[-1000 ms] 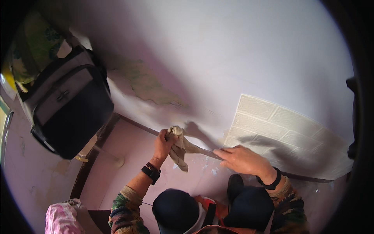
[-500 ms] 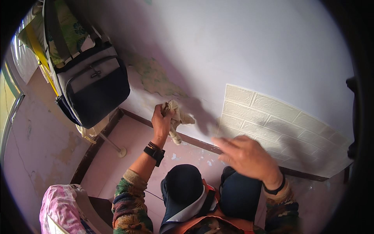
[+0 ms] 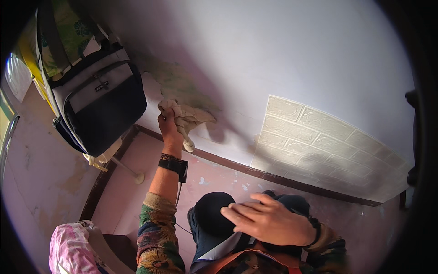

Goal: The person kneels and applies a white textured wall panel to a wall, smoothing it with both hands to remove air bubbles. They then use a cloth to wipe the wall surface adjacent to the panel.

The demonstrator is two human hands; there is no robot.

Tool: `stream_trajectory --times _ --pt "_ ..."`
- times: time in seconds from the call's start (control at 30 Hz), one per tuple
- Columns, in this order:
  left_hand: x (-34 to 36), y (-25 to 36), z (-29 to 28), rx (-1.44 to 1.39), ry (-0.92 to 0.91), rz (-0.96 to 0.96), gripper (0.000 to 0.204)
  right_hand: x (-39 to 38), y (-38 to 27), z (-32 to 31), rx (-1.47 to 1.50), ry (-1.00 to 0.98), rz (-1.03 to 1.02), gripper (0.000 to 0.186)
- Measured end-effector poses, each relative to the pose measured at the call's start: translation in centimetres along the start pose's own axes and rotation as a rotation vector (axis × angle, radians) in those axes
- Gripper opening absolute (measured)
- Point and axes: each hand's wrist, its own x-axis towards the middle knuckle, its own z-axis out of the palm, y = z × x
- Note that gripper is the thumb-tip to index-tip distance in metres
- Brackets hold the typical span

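A crumpled beige cloth (image 3: pixel 191 118) is bunched in my left hand (image 3: pixel 170 133), its fingers closed round it. The cloth lies up against the lower wall, over the bottom of a stained, peeling patch (image 3: pixel 185 89). One loose end points down toward the dark skirting. Above my knees (image 3: pixel 214 214) hovers my right hand (image 3: pixel 269 221), back upward, fingers stretched out and holding nothing. To the right, a cream brick-pattern wall panel (image 3: pixel 315 141) covers the lower wall; neither hand touches it.
A grey and navy bag (image 3: pixel 102 105) hangs at the left, near my left hand. Dark skirting (image 3: pixel 228 164) runs along the wall's foot above a pink floor (image 3: pixel 150 157). Pink and white fabric (image 3: pixel 73 246) covers something at the lower left. A thin pole (image 3: pixel 125 168) stands below the bag.
My left hand has moved left and up the wall with the cloth, onto the peeling patch. My right hand has drawn back from near the panel to above my knees.
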Motion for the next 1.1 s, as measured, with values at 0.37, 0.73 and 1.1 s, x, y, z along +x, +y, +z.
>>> stream_trajectory --times 0.37,0.73,1.1 --pt "4.5 0.2 2.8 0.023 0.131 0.151 0.059 -4.9 2.8 3.4 0.044 -0.007 0.321 0.055" --pt "9.0 -0.8 3.6 0.422 0.46 0.342 0.065 -5.9 3.4 5.3 -0.062 -0.002 0.351 0.049" --pt "4.5 -1.6 5.5 0.794 0.079 0.534 0.037 -5.2 3.6 4.7 -0.034 -0.017 0.368 0.038"
